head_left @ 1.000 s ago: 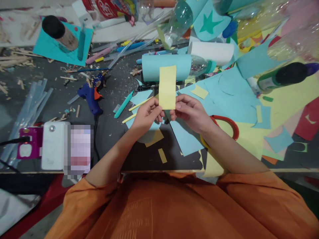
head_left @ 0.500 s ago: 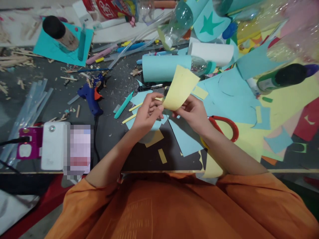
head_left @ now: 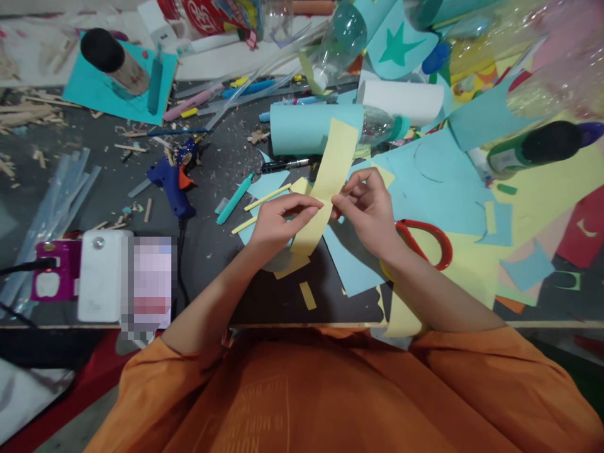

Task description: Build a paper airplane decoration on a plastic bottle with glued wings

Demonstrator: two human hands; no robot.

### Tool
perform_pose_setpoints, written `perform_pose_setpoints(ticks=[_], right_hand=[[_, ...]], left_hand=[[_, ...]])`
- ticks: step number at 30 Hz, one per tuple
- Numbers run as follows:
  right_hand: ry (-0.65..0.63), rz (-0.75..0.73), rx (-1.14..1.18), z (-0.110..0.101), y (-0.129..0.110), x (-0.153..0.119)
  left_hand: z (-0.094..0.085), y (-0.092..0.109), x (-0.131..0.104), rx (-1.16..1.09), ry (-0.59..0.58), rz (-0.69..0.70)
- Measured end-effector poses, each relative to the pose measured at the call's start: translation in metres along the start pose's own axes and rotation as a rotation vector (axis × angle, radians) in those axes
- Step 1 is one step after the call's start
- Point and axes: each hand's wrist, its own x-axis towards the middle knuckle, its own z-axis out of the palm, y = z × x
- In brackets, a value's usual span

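I hold a long yellow paper strip (head_left: 330, 176) between both hands above the dark table. My left hand (head_left: 276, 221) pinches its left edge near the middle, fingers laid across it. My right hand (head_left: 368, 207) pinches the right edge at the same height. The strip runs tilted from upper right to lower left. Just beyond it lies a plastic bottle wrapped in light blue paper (head_left: 314, 129). Red-handled scissors (head_left: 427, 242) lie under my right wrist on blue and yellow paper sheets (head_left: 434, 182).
A blue glue gun (head_left: 170, 179) lies to the left, with a teal pen (head_left: 234, 198) and yellow strips beside it. A white box (head_left: 100, 275) and a purple socket stand at the front left. Bottles, paper rolls, sticks and scraps crowd the back.
The strip was short and upright a second ago; it unfolded, swung right, and now hangs long and tilted. Both hands shifted from its bottom end to its middle.
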Motion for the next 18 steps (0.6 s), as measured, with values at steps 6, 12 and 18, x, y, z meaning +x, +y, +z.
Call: perform_pose_setpoints(ticks=[6,12,18], right_hand=[[0.017,-0.100,-0.083,0.001,-0.003,-0.002],[-0.083,-0.173,-0.252,-0.001,0.003,-0.004],[-0.085,-0.249,-0.330,-0.003,0.008,-0.004]], left_hand=[[0.004,-0.001,-0.003,-0.021,0.007,-0.064],[0.003,-0.003,-0.003,0.026,0.025,-0.006],[0.003,-0.005,-0.004,0.048,0.117,0.125]])
